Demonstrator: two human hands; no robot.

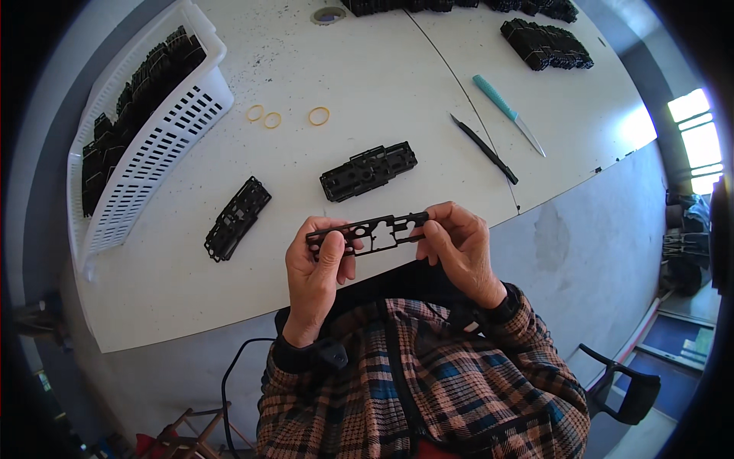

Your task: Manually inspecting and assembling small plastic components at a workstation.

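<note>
A long black plastic frame (372, 248) with cut-out openings is held level above the table's near edge. My left hand (315, 264) pinches its left end, thumb on top and fingers behind. At the other end, my right hand (461, 249) grips it between thumb and fingers. Just beyond my hands lies a stack of similar black frames (368, 171). Farther left, another black plastic part (238, 218) rests at a slant on the table.
On the left stands a white perforated basket (157, 157) full of black parts. Several yellow rubber bands (319, 115), a black craft knife (484, 149) and a teal-handled knife (508, 115) lie on the white table (183, 298). Bundled black parts (546, 45) and a tape roll (328, 15) are at the back.
</note>
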